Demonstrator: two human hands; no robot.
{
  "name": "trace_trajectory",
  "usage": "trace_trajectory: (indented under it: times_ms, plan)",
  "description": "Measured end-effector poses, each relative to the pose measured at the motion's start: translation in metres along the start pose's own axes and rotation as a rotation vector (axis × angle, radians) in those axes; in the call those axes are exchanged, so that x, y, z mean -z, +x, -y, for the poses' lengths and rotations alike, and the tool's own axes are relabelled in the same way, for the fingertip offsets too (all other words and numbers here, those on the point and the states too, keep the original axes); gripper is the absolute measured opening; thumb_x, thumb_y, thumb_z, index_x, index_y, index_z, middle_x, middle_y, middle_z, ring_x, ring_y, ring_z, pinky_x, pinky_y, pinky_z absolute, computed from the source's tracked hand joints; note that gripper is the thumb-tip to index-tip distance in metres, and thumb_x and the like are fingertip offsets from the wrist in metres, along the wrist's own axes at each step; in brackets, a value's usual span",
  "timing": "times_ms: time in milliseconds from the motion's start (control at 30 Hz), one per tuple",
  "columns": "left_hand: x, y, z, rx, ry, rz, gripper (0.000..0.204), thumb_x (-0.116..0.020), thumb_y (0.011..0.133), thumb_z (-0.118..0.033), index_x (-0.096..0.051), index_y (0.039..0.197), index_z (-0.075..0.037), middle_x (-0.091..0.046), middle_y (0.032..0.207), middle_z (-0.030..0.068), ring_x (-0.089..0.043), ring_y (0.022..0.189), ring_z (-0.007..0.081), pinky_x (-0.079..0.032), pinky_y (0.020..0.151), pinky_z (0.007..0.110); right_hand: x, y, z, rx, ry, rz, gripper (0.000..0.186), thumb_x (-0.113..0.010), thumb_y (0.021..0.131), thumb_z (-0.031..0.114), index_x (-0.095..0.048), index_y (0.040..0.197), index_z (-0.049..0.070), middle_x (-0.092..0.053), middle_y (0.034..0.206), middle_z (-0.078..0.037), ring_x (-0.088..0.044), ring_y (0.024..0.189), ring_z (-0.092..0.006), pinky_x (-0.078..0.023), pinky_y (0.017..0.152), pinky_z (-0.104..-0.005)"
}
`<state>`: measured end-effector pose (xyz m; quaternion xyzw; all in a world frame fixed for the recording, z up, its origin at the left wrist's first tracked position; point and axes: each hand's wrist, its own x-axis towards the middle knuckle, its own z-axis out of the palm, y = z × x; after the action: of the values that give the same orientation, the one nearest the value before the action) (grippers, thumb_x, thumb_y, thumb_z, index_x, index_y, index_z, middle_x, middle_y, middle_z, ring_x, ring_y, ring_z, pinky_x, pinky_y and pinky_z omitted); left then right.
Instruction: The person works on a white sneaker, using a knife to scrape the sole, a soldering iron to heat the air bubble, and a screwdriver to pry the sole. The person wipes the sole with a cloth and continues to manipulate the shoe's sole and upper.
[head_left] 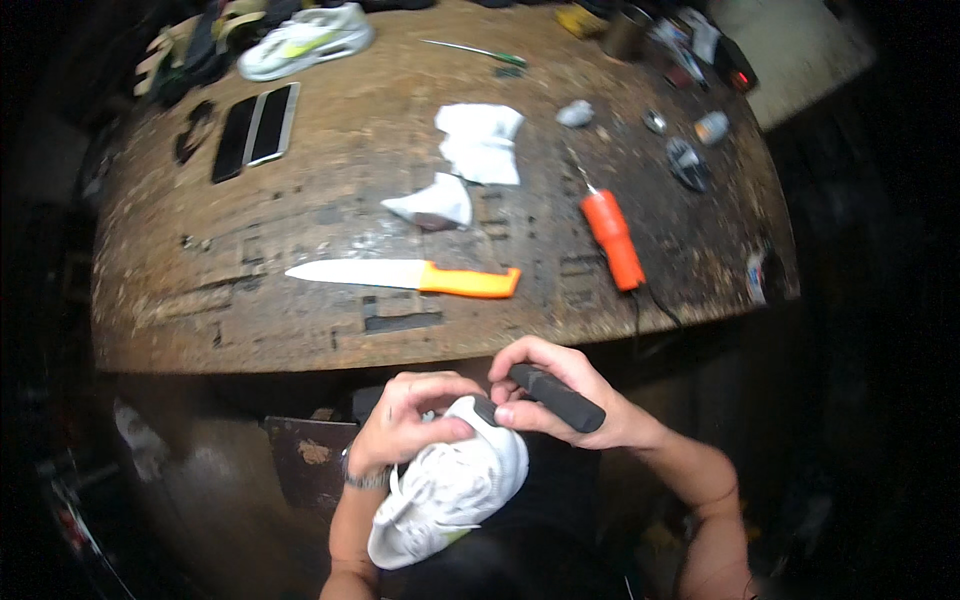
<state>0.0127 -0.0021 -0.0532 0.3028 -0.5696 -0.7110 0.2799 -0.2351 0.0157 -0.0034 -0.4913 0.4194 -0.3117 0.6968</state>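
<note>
A white lace-up sneaker (455,480) rests over my lap below the bench edge, its toe pointing up toward the bench. My left hand (420,415) grips it near the toe, thumb on the upper; a watch is on that wrist. Across the toe tip lies a small dark patch (484,410). My right hand (560,385) is closed around a dark, bar-shaped piece (560,398) of a kind I cannot make out. Its fingertips are right beside the toe, and whether they touch it is unclear.
On the worn wooden bench (330,225) lie an orange-handled knife (400,277), an orange corded tool (612,240) with a thin metal tip, white crumpled pieces (480,143), and two phones (256,130). Another white sneaker (308,42) and a screwdriver-like tool (480,50) are farther back.
</note>
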Motion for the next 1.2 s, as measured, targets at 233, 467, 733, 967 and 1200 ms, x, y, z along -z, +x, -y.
trace_trajectory:
  times_ms: [233,467,733,967,1200]
  plan:
    - [0.028,-0.033,0.036,-0.029,-0.736,-0.117,0.053,-0.088,0.083,-0.025,-0.07,0.121,0.007,-0.075,0.112,0.0135,-0.072,0.101,0.0181,-0.058,0.09,0.032,-0.054,0.016,-0.011,0.237,0.078,-0.014,0.056,-0.084,0.082,-0.002,-0.05,0.126,-0.002,-0.064,0.117,-0.019,-0.068,0.102,-0.0205,-0.063,0.085,-0.0341]
    - [0.034,-0.048,0.002,-0.049,-0.763,-0.059,0.057,-0.088,0.082,-0.033,-0.071,0.119,0.007,-0.075,0.111,0.0141,-0.072,0.099,0.0179,-0.058,0.088,0.03,-0.087,0.017,-0.006,0.423,0.184,-0.01,0.065,-0.089,0.078,0.003,-0.048,0.128,-0.001,-0.06,0.116,-0.018,-0.067,0.106,-0.0214,-0.065,0.083,-0.0343]
    - [0.034,-0.048,-0.01,-0.023,-0.73,0.011,0.054,-0.087,0.083,-0.031,-0.072,0.118,0.007,-0.076,0.108,0.0132,-0.072,0.095,0.0164,-0.058,0.086,0.029,-0.092,0.009,-0.006,0.461,0.212,-0.019,0.067,-0.09,0.078,0.006,-0.047,0.129,-0.001,-0.059,0.117,-0.018,-0.067,0.108,-0.0228,-0.066,0.085,-0.0364]
    - [0.04,-0.05,-0.04,-0.105,-0.388,-0.236,0.04,-0.086,0.083,-0.014,-0.073,0.114,0.008,-0.075,0.108,0.0128,-0.07,0.097,0.0172,-0.056,0.087,0.03,-0.087,0.011,-0.009,0.453,0.21,-0.119,0.049,-0.078,0.088,-0.002,-0.048,0.127,-0.003,-0.061,0.123,-0.021,-0.067,0.108,-0.0209,-0.065,0.082,-0.031]
    - [0.025,-0.052,-0.066,-0.563,0.772,-0.574,0.051,-0.095,0.068,-0.023,-0.075,0.109,0.0,-0.072,0.09,0.0117,-0.071,0.078,0.0246,-0.056,0.067,0.032,-0.074,0.033,-0.009,0.489,0.121,-0.198,0.028,-0.057,0.098,-0.008,-0.049,0.124,-0.003,-0.067,0.118,-0.022,-0.067,0.113,-0.0246,-0.056,0.099,-0.0382]
